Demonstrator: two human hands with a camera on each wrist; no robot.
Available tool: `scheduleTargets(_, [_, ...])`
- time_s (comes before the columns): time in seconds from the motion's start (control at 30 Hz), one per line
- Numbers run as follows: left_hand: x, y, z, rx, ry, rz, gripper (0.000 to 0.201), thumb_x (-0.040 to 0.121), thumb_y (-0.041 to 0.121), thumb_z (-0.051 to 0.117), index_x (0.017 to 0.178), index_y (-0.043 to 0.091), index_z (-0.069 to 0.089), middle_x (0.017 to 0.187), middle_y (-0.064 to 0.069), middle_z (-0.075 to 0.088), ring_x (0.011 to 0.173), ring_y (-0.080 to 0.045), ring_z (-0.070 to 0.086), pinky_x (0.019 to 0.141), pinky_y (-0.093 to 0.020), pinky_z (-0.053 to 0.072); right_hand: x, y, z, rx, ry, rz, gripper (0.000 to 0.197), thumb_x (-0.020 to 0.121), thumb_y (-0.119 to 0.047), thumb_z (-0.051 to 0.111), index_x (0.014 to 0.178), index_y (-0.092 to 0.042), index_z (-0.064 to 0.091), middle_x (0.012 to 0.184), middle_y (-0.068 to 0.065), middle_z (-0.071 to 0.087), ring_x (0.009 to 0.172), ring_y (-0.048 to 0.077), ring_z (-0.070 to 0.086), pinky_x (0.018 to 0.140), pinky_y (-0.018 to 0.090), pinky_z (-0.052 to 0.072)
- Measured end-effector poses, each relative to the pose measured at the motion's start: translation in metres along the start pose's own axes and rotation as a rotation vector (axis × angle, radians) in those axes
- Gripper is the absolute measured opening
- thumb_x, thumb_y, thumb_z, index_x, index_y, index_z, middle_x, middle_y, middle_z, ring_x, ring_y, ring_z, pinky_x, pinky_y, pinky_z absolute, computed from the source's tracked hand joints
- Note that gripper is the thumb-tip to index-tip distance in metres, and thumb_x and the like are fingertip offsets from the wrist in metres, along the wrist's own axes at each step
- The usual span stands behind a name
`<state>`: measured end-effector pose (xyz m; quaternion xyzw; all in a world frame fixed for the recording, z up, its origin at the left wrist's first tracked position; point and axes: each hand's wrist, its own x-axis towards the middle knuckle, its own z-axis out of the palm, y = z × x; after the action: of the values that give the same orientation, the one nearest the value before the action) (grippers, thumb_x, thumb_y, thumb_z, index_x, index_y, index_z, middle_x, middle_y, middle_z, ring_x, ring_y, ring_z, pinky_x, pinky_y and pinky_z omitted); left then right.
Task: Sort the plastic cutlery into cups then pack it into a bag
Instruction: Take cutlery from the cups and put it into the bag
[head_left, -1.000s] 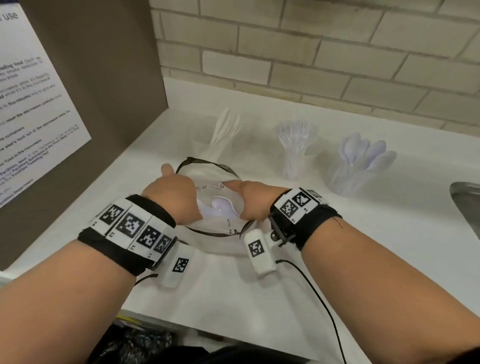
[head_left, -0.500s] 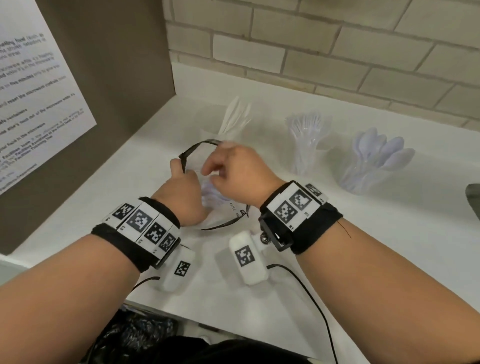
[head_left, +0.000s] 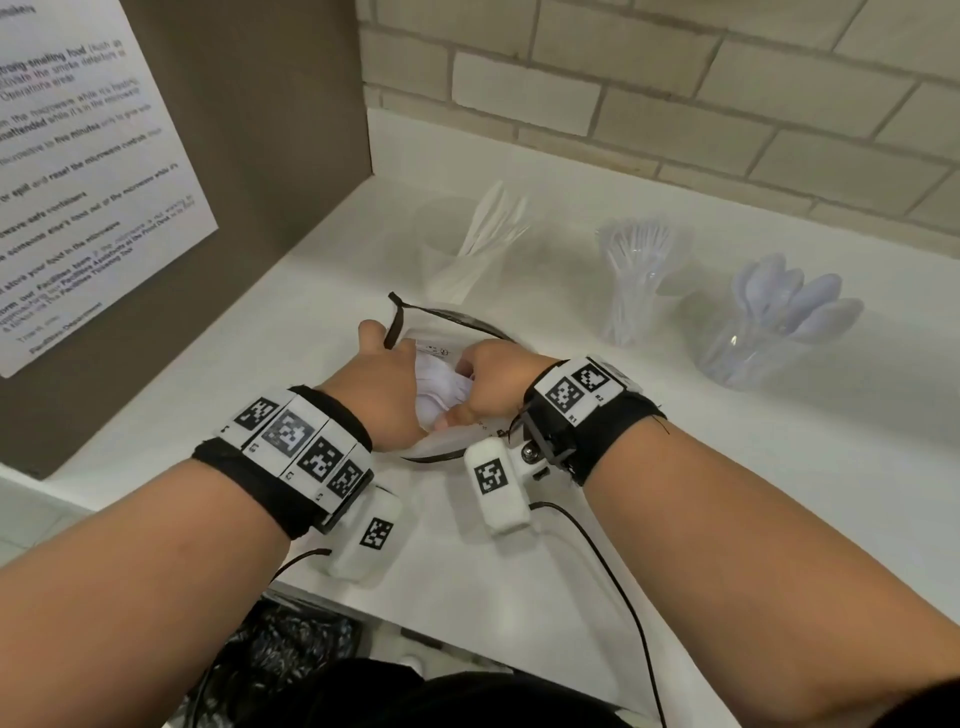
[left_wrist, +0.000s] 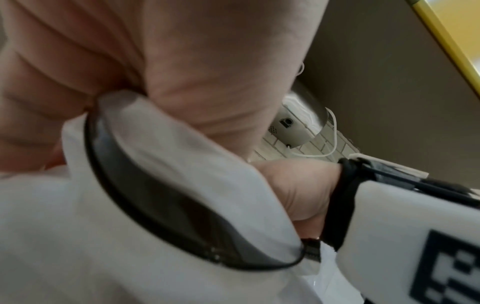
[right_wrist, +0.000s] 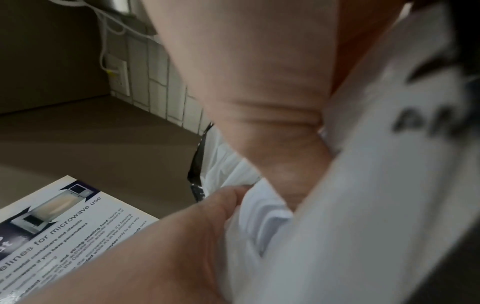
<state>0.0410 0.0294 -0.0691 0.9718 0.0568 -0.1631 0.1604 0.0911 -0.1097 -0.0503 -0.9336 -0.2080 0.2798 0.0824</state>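
Counter (head_left: 675, 519): white, brick wall (head_left: 675, 104) behind, I note.
Bag (head_left: 441, 447): mid-counter.
Left hand (head_left: 384, 395): fingers grip its rim.
Right hand (head_left: 493, 379): pinches its plastic.

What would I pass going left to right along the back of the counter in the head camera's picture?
Microwave notice → cup of white knives → cup of clear forks → cup of spoons. Nearer the person, both hands work at the bag.
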Motion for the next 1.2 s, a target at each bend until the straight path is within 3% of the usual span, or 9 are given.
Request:
scheduleTargets(0.13, [0.002, -0.002, -0.004, 0.036, -0.006, -0.011, 0.068, 0.081, 0.018, 0.063, 0.139, 0.012, 0.029, 0.134, -0.014, 0.020, 0.080, -0.025, 0.056, 0.085, -0.032, 0.050, -0.006, -0.003, -0.004, 0.014, 0.180, -0.070, 0.048, 0.077, -0.032, 0.075, 0.119, -0.013, 0.062, 0.114, 0.003, 0.065, 0.102, 0.021, 0.061, 0.086, 0.029, 0.049])
scheduleTargets(0.23, [0.002, -0.001, -0.009, 0.073, -0.026, -0.017, 0.071, 0.079, 0.018, 0.065, 0.140, 0.014, 0.028, 0.137, -0.015, 0.021, 0.084, -0.027, 0.055, 0.085, -0.034, 0.051, -0.012, -0.011, -0.005, -0.076, 0.406, -0.160, 0.037, 0.079, -0.013, 0.067, 0.114, -0.008, 0.057, 0.111, 0.008, 0.061, 0.101, 0.024, 0.058, 0.076, 0.027, 0.042])
scheduleTargets(0.4, [0.007, 0.001, -0.005, 0.069, 0.033, 0.101, 0.057, 0.085, 0.026, 0.058, 0.137, 0.018, 0.034, 0.133, -0.007, 0.035, 0.121, -0.031, 0.036, 0.082, -0.024, 0.035, -0.012, -0.017, 0.005, -0.151, 0.183, -0.087, 0.035, 0.077, -0.030, 0.073, 0.102, -0.010, 0.060, 0.089, 0.005, 0.056, 0.085, 0.025, 0.057, 0.070, 0.031, 0.044])
scheduleTargets(0.57, [0.010, 0.001, -0.001, 0.080, -0.023, 0.072, 0.076, 0.070, 0.031, 0.066, 0.136, 0.014, 0.031, 0.134, -0.013, 0.032, 0.113, -0.030, 0.051, 0.083, -0.031, 0.050, -0.003, -0.017, 0.012, -0.125, 0.176, -0.099, 0.036, 0.085, -0.027, 0.067, 0.116, -0.010, 0.058, 0.110, 0.005, 0.063, 0.102, 0.023, 0.060, 0.078, 0.029, 0.044])
scheduleTargets(0.7, [0.012, -0.003, -0.008, 0.095, -0.004, 0.032, 0.076, 0.062, 0.035, 0.066, 0.130, 0.018, 0.036, 0.125, -0.008, 0.039, 0.108, -0.029, 0.050, 0.074, -0.031, 0.050, -0.006, -0.011, 0.014, -0.160, 0.264, -0.111, 0.037, 0.080, -0.035, 0.069, 0.108, -0.011, 0.060, 0.091, 0.002, 0.054, 0.089, 0.020, 0.059, 0.066, 0.026, 0.036])
scheduleTargets(0.9, [0.015, -0.004, -0.006, 0.090, -0.022, 0.047, 0.089, 0.055, 0.044, 0.063, 0.136, 0.027, 0.030, 0.128, -0.004, 0.039, 0.104, -0.028, 0.051, 0.068, -0.029, 0.044, -0.007, -0.010, 0.012, -0.145, 0.241, -0.109, 0.032, 0.083, -0.032, 0.067, 0.107, -0.011, 0.061, 0.089, 0.000, 0.053, 0.088, 0.019, 0.058, 0.066, 0.025, 0.037])
scheduleTargets(1.0, [0.016, -0.007, -0.014, 0.086, -0.016, 0.007, 0.087, 0.059, 0.038, 0.069, 0.136, 0.027, 0.031, 0.124, -0.006, 0.039, 0.105, -0.029, 0.051, 0.075, -0.033, 0.050, -0.008, -0.008, 0.008, -0.049, 0.249, -0.112, 0.038, 0.084, -0.024, 0.067, 0.117, -0.009, 0.055, 0.094, 0.003, 0.053, 0.085, 0.017, 0.051, 0.069, 0.023, 0.035])
scheduleTargets(1.1, [0.016, -0.008, -0.016, 0.080, -0.015, -0.022, 0.085, 0.063, 0.030, 0.075, 0.135, 0.026, 0.030, 0.123, -0.010, 0.035, 0.109, -0.031, 0.053, 0.081, -0.036, 0.053, -0.009, -0.006, 0.007, 0.065, 0.221, -0.095, 0.053, 0.085, -0.016, 0.059, 0.135, -0.009, 0.045, 0.113, 0.005, 0.058, 0.094, 0.019, 0.055, 0.072, 0.023, 0.038])
scheduleTargets(1.2, [0.015, -0.008, -0.019, 0.075, -0.008, -0.052, 0.083, 0.065, 0.025, 0.073, 0.137, 0.026, 0.031, 0.123, -0.012, 0.030, 0.107, -0.031, 0.054, 0.085, -0.039, 0.054, -0.007, -0.006, 0.006, 0.106, 0.168, -0.059, 0.045, 0.084, -0.019, 0.059, 0.128, -0.012, 0.051, 0.109, 0.004, 0.061, 0.090, 0.020, 0.058, 0.074, 0.025, 0.046])
